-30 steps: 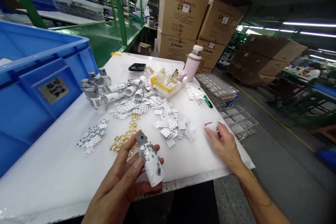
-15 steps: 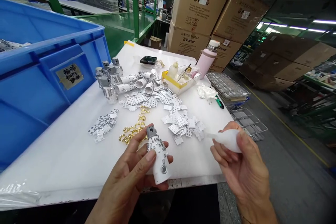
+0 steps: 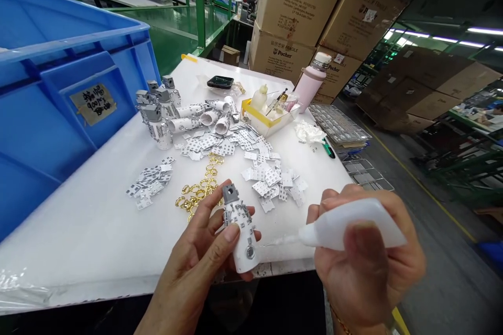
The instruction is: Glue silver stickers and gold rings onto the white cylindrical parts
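My left hand (image 3: pixel 208 251) is closed round a white tapered part (image 3: pixel 244 241) with a grey square top and small grey details. In my right hand (image 3: pixel 365 272) is a white squeeze bottle (image 3: pixel 349 222), held between thumb and fingers. Its thin, blurred nozzle points left toward the part's lower end; whether they touch is unclear. Gold rings (image 3: pixel 194 193) lie just beyond my left hand. Small flat white pieces with grey squares form a right pile (image 3: pixel 271 180) and a left pile (image 3: pixel 151 180). Similar white parts (image 3: pixel 159 128) stand near the blue bin.
A large blue bin (image 3: pixel 58 94) borders the left side. Farther back are a phone (image 3: pixel 220 82), a yellow-edged tray (image 3: pixel 264 121) with bottles, a pink flask (image 3: pixel 311 84), crumpled tissue (image 3: pixel 309 132) and a green-handled tool (image 3: pixel 328 148). Cardboard boxes (image 3: pixel 301 0) are stacked behind.
My right hand has turned and come closer to the camera, bringing the bottle's nozzle toward the white part. My left hand keeps its hold, and the view has shifted slightly.
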`<state>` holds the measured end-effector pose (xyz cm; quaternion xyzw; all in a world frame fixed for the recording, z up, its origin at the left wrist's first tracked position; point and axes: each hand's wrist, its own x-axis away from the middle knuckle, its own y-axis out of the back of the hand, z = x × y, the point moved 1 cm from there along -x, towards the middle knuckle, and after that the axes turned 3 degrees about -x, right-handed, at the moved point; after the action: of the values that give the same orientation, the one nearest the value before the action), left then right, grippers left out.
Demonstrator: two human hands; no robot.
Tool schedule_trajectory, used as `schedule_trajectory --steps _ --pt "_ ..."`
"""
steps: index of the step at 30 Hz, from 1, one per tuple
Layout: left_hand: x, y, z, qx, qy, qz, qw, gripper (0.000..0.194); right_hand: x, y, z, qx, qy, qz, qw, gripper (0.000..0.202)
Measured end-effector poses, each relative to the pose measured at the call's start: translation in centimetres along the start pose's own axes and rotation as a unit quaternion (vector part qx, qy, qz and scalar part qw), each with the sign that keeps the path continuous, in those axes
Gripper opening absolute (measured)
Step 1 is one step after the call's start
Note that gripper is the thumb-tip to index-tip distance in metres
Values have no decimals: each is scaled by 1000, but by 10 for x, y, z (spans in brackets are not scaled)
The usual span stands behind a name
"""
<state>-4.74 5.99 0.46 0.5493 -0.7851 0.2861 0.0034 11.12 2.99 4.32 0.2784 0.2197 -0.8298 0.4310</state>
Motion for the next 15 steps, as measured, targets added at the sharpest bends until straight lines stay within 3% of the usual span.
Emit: schedule_trajectory --steps 15 --pt "0 1 -1 -1 0 20 1000 64 3 -5 -2 -1 -36 17 999 14"
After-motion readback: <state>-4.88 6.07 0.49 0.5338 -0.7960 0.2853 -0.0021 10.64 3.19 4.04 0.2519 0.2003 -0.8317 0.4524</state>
